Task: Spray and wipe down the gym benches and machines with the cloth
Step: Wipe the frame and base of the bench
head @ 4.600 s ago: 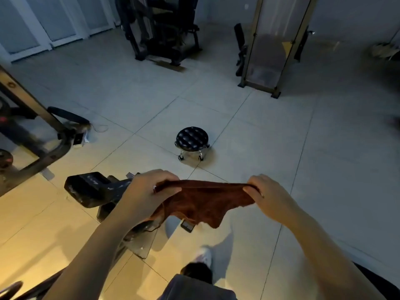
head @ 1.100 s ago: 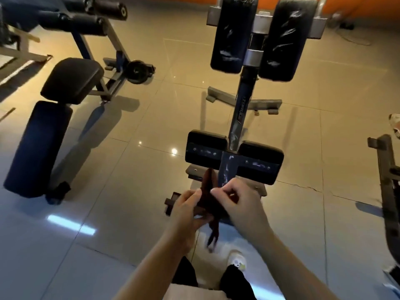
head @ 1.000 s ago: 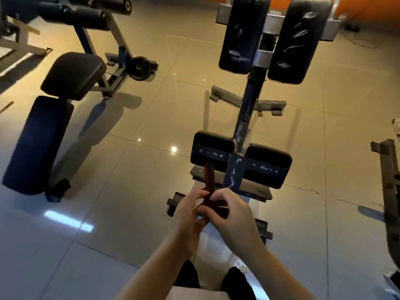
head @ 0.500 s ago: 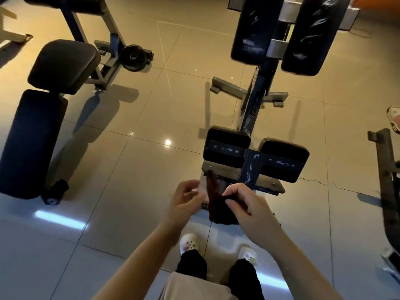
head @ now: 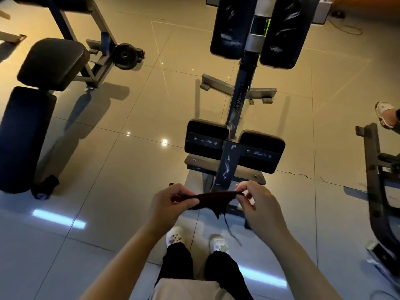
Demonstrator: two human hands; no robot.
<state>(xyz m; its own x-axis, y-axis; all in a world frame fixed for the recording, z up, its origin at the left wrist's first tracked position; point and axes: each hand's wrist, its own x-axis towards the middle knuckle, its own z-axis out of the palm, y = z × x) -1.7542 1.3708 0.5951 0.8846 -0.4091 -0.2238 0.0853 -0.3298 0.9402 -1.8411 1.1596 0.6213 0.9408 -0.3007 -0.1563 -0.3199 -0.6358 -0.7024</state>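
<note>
Head view: left hand (head: 171, 202), right hand (head: 257, 202) now apart, pinching cloth (head: 213, 199) stretched flat, earlier bunched.

A weight plate (head: 125, 56) lies on the glossy tiled floor (head: 134, 118).

Open tiled floor (head: 134, 118) left of centre, padded machine (head: 234, 148) just ahead of both hands (2 lower pads nearest), black bench (head: 28, 126) far left, dark frame (head: 376, 191) along right edge.

Soft dark cloth (head: 213, 200), glossy floor tiles (head: 134, 118), scuffed padded machine (head: 236, 146), painted metal frame.
</note>
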